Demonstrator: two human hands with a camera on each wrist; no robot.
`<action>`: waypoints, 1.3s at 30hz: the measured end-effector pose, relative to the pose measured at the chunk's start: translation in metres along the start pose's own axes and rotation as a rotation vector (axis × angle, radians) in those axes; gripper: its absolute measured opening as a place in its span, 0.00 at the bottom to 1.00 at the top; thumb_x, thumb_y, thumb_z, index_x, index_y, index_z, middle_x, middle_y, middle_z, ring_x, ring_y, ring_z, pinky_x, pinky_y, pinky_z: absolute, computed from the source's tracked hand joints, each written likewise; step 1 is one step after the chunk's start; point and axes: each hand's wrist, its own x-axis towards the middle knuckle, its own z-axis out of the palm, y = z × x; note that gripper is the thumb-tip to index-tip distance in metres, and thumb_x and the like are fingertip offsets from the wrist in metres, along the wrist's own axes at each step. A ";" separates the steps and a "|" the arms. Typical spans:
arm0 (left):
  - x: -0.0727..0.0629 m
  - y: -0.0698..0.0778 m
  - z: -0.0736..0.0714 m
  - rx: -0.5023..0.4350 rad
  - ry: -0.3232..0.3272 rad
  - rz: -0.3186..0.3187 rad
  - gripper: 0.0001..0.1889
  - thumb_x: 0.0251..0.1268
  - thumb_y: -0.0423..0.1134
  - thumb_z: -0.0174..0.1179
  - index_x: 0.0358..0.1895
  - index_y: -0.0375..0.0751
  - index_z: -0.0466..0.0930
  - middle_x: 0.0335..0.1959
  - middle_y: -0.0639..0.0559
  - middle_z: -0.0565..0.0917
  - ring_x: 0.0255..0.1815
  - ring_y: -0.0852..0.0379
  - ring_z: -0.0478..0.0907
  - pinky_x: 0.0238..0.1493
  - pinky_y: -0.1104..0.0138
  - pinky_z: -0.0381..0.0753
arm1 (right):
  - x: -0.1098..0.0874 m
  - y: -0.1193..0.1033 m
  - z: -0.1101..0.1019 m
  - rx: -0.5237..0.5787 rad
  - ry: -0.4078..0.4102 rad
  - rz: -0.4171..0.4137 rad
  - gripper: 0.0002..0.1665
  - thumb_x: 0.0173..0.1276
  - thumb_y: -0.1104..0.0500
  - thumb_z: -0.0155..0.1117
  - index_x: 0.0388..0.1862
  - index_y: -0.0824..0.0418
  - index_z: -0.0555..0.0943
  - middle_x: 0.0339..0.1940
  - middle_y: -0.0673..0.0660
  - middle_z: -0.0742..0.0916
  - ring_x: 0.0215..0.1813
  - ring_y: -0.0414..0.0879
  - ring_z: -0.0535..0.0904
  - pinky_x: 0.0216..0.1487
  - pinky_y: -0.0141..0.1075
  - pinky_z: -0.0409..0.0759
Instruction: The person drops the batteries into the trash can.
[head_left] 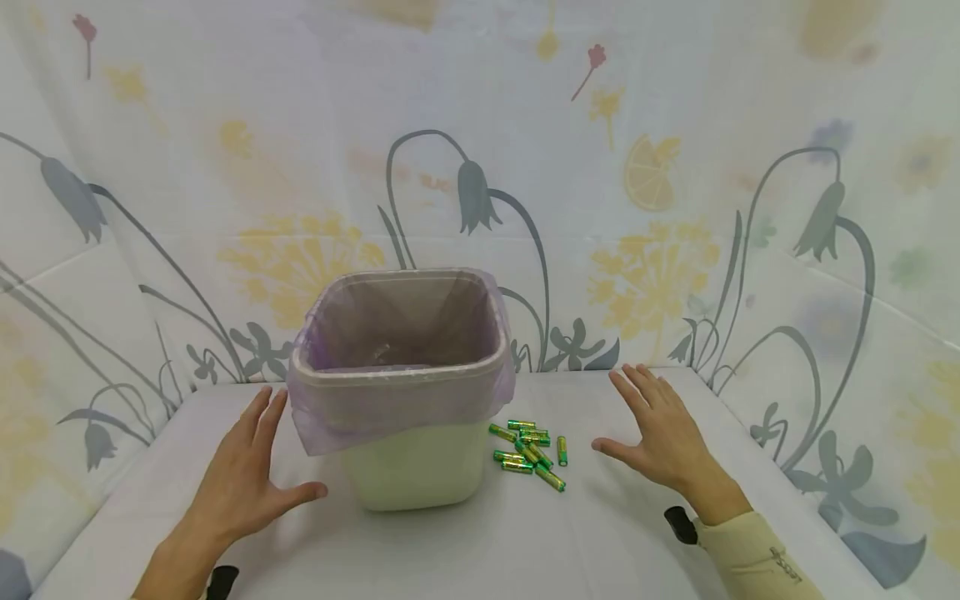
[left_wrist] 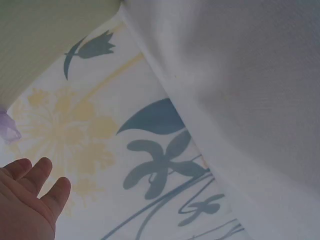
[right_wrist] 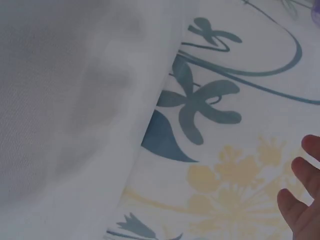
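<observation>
A pale bin point(head_left: 416, 467) stands in the middle of the table, lined with a thin purple bag point(head_left: 397, 408) folded over its rim. What lies deep inside the bin cannot be made out. Beside it on the right, several green and gold batteries point(head_left: 534, 454) lie in a loose pile. My left hand point(head_left: 243, 471) is held left of the bin, fingers extended and thumb apart, holding nothing. To the right of the batteries, my right hand point(head_left: 660, 433) is spread in the same way with nothing in it. Fingertips of each hand appear in its wrist view.
A white cloth covers the table point(head_left: 600, 533). Behind and at both sides hangs a pale curtain point(head_left: 525, 108) printed with grey bellflowers and yellow blooms. Dark straps show at both wrists.
</observation>
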 end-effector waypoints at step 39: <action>0.074 0.084 -0.038 -0.631 0.467 0.030 0.23 0.51 0.24 0.64 0.53 0.26 0.75 0.55 0.37 0.74 0.56 0.56 0.71 0.53 0.76 0.71 | 0.025 -0.050 0.023 0.234 -0.273 0.046 0.48 0.53 0.32 0.67 0.69 0.52 0.68 0.58 0.52 0.78 0.57 0.52 0.76 0.53 0.51 0.75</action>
